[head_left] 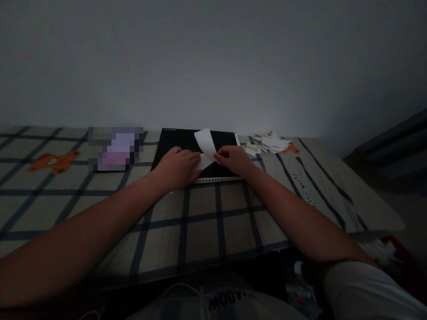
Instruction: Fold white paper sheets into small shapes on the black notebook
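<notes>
A white slip of paper (206, 143) is bent upward over a black mat (180, 140) on the checked table. My left hand (178, 166) lies flat on the mat and presses the slip's lower end down. My right hand (233, 159) pinches the slip at its right edge, where it folds. Both forearms reach in from the near side.
A heap of small white paper pieces (267, 143) lies right of the mat. A blurred pinkish object (116, 149) sits left of it. The checked cloth (200, 222) has orange bear prints (53, 162). A grey wall stands behind; the table's edge drops off at right.
</notes>
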`<state>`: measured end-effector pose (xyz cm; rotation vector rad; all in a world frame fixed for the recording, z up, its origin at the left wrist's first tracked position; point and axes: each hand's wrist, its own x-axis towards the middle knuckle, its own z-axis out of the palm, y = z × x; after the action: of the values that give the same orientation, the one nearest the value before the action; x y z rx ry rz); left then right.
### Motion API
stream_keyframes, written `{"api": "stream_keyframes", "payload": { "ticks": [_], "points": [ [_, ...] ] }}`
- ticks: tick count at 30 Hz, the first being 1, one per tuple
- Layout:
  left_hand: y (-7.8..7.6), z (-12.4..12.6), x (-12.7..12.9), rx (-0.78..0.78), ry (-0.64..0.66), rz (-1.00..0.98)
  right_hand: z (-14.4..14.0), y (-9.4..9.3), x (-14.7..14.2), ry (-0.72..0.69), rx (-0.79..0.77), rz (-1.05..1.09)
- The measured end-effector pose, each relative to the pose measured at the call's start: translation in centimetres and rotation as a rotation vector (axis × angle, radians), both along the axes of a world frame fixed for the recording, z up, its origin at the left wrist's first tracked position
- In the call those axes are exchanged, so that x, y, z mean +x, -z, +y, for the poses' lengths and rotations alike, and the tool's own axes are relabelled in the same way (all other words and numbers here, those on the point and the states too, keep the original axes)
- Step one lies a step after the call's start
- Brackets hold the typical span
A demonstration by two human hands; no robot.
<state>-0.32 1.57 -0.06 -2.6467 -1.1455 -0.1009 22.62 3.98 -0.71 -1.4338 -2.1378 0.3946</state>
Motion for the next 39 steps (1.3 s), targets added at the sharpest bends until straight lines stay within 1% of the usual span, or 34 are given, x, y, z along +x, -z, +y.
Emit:
{"api": "stream_keyframes", "payload": {
  "ticks": [3,6,9,13,19,27,33,35,39],
  "points": [
    [-0.3,-0.1,-0.1,0.003,0.000,0.019,0.1,-0.1,0.0,0.019,-0.043,0.033],
    [-0.3,-0.2,-0.2,0.008,0.000,0.029,0.3,-0.1,0.2,0.073,-0.075,0.030],
    [0.0,0.0,-0.3,-0.021,0.033,0.037,0.6,-0.1,0.4,0.119,-0.051,0.001],
    [0.3,0.1,-0.1,-0.069,0.068,0.057,0.9,0.1,0.5,0.137,-0.034,-0.047],
    [0.5,-0.4,0.5,-0.064,0.023,0.009,0.9,0.1,0.2,0.174,-0.063,-0.108],
    [0.9,-0.3,0.2,-0.086,0.023,0.005,1.0,0.4,0.3,0.182,-0.036,-0.163],
    [1.1,-0.3,0.2,-0.070,0.028,-0.004,1.5,0.3,0.5,0.252,-0.044,-0.178],
    [1.0,-0.4,0.3,-0.054,0.033,0.009,1.5,0.4,0.7,0.244,-0.040,-0.158],
    [0.8,-0.5,0.3,-0.017,0.038,0.021,1.1,0.5,0.8,0.168,-0.037,-0.073]
  ]
}}
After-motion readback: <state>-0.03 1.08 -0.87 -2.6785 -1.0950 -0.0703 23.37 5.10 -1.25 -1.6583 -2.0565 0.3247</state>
